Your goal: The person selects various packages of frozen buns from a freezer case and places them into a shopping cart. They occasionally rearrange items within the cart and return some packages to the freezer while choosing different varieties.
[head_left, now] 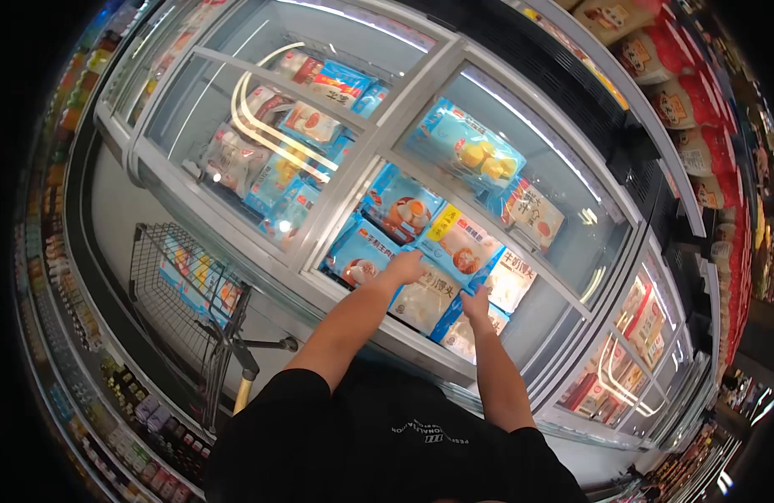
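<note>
Inside an open section of a chest freezer [336,289], a blue-edged bag of frozen buns [424,302] lies between my hands. My left hand [406,267] is closed at its upper left edge, and my right hand [477,303] pinches the upper right edge. Both sets of fingertips are partly hidden. Just beyond lies a blue bag with a yellow label [464,243]. A blue bag with a picture of buns [357,260] sits left of my left hand. White-and-blue bags [514,277] are to the right of my right hand.
A wire shopping cart [144,260] stands at the left with a blue bag [201,281] in it. Sliding glass lids and a metal frame [357,151] border the opening. More frozen bags [479,155] lie behind. Stocked shelves [85,419] line the left side.
</note>
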### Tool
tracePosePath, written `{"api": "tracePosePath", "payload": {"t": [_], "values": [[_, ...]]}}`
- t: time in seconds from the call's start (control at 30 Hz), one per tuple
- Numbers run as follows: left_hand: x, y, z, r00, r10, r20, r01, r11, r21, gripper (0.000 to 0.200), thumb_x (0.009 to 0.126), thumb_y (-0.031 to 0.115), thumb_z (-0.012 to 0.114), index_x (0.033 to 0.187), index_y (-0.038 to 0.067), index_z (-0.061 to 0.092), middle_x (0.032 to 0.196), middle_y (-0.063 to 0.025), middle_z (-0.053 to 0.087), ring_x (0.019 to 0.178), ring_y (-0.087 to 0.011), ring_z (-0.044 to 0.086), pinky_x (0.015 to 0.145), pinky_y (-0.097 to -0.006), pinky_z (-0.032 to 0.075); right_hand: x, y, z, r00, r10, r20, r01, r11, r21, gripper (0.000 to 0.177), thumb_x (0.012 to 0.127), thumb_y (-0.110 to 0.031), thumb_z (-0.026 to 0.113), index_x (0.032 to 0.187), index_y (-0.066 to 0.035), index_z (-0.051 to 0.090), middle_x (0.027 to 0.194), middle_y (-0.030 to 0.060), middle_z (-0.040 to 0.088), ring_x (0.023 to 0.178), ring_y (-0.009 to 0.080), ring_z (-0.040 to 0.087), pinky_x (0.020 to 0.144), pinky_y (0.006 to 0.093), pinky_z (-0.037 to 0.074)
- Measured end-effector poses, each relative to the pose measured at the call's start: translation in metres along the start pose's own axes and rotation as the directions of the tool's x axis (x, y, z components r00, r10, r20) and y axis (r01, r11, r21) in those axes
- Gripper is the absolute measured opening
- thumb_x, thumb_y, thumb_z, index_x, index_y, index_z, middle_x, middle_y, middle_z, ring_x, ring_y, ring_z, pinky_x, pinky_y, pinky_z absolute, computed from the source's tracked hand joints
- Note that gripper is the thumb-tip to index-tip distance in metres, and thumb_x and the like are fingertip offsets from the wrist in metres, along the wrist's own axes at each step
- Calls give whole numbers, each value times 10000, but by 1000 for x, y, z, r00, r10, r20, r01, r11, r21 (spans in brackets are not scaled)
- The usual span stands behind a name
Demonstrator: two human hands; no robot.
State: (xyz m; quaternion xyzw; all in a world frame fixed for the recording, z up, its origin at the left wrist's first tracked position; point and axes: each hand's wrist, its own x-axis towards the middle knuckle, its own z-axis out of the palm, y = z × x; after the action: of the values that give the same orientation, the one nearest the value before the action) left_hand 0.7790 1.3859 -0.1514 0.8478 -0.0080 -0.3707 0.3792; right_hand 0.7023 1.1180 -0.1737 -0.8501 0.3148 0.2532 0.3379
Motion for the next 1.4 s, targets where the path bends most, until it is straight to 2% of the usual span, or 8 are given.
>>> {"api": "tracePosePath", "payload": {"t": [0.17, 0.27, 0.37, 0.6, 0.83, 0.93, 1.1, 1.4], "values": [[-35, 29, -11, 891, 341, -300, -369, 928, -40, 481, 822, 275, 745, 1230, 49, 628, 1076, -156, 696, 1002, -327, 673, 884, -434, 531, -43, -8, -28, 965, 5, 263, -46, 988, 150, 555, 877, -176, 714, 1332, 40, 480, 1033, 141, 661, 823, 215, 687, 648, 349, 520], [-106, 58, -40, 762, 443, -473, -578, 794, -188, 375, 839, 209, 733, 1160, 33, 654, 1049, -132, 696, 937, -291, 686, 842, -397, 541, -80, -32, -44, 951, -53, 303, -10, 979, 202, 501, 902, -186, 698, 1301, 41, 498, 1010, 133, 672, 756, 194, 693, 607, 306, 493], [-185, 63, -54, 646, 461, -608, -681, 708, -187, 286, 850, 159, 716, 1099, 26, 677, 1032, -126, 698, 918, -277, 689, 825, -379, 542, -117, -54, -58, 922, -299, 246, 238, 939, 250, 439, 923, -144, 679, 1275, 44, 498, 987, 144, 686, 780, 193, 701, 636, 306, 514], [-366, -1, -38, 540, 248, -804, -565, 815, -129, 223, 840, 107, 714, 1047, 28, 704, 994, -121, 703, 927, -266, 689, 837, -363, 538, -190, -102, -48, 731, -675, -102, 679, 703, 211, 327, 892, -27, 692, 1157, 6, 504, 1007, 100, 626, 890, 169, 621, 812, 303, 512], [-519, -38, 2, 320, -160, -934, -384, 879, -282, 244, 850, 87, 728, 1088, 38, 708, 950, -86, 719, 904, -198, 685, 825, -321, 534, -267, -158, -9, 529, -831, 171, 753, 553, 356, 334, 905, -56, 697, 1175, 11, 512, 1026, 89, 634, 822, 123, 594, 751, 254, 496], [-558, -47, 17, 137, -281, -950, -444, 840, -313, 238, 871, 91, 715, 1104, 50, 695, 949, -65, 725, 871, -166, 684, 808, -304, 528, -297, -175, 29, 433, -885, 171, 748, 458, 481, 333, 911, -50, 682, 1183, 5, 497, 1034, 94, 642, 807, 109, 586, 727, 235, 483], [-612, -89, 5, 91, -494, -864, -457, 750, -477, 297, 883, 63, 713, 1175, 27, 670, 973, -43, 710, 919, -93, 643, 863, -278, 510, -374, -197, 80, 398, -898, 187, 744, 435, 507, 335, 911, -32, 676, 1179, -4, 476, 1025, 105, 638, 820, 120, 609, 730, 245, 505], [-646, -282, -57, -20, -486, -874, -47, 873, -485, 288, 819, 126, 731, 1081, 17, 680, 946, -149, 719, 882, -273, 701, 774, -380, 550, -459, -266, 169, 203, -935, 290, 761, 337, 554, 230, 920, -2, 662, 1102, -9, 521, 919, 54, 636, 754, 70, 595, 682, 207, 493]]}}
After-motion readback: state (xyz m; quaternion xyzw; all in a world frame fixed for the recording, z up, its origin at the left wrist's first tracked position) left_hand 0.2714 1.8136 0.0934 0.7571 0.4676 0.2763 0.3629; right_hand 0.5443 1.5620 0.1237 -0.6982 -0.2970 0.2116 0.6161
